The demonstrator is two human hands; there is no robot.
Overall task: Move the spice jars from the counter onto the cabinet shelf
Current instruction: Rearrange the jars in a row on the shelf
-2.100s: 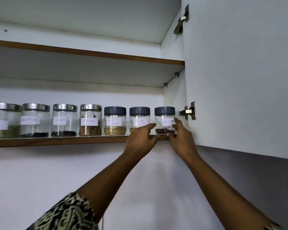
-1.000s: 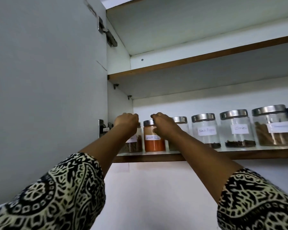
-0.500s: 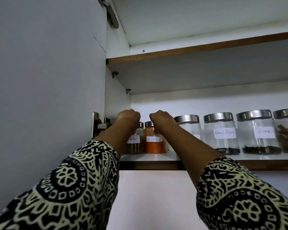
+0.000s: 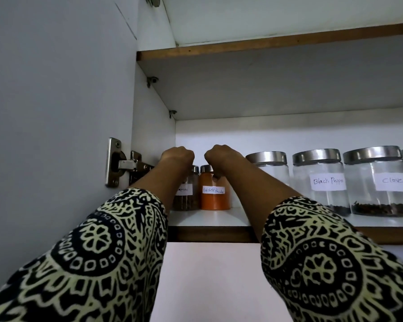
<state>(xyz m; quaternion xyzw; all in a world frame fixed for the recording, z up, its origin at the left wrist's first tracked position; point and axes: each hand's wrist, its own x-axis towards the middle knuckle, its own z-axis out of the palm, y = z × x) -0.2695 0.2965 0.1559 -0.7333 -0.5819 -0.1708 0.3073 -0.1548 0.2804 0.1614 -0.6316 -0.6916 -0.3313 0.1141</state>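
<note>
Two small steel-lidded spice jars stand upright, side by side, at the left end of the cabinet shelf (image 4: 207, 233). The left jar (image 4: 187, 198) holds brown spice, and my forearm hides part of its label. The right one is the red chilli powder jar (image 4: 215, 198), filled with orange powder. My left hand (image 4: 177, 156) curls down over the brown jar's lid. My right hand (image 4: 222, 158) curls over the chilli jar's lid, with fingertips at its neck. Both lids are mostly hidden.
To the right stand larger steel-lidded glass jars: one behind my right forearm (image 4: 269, 163), Black Pepper (image 4: 321, 184) and Cloves (image 4: 379, 182). The open cabinet door (image 4: 56, 112) and its hinge (image 4: 123, 165) are close on the left. An upper shelf board (image 4: 265, 46) runs overhead.
Two seconds ago my hands were at the row's right end. They have since shifted to the left end and stay on the two small jars, which now sit a little deeper on the shelf.
</note>
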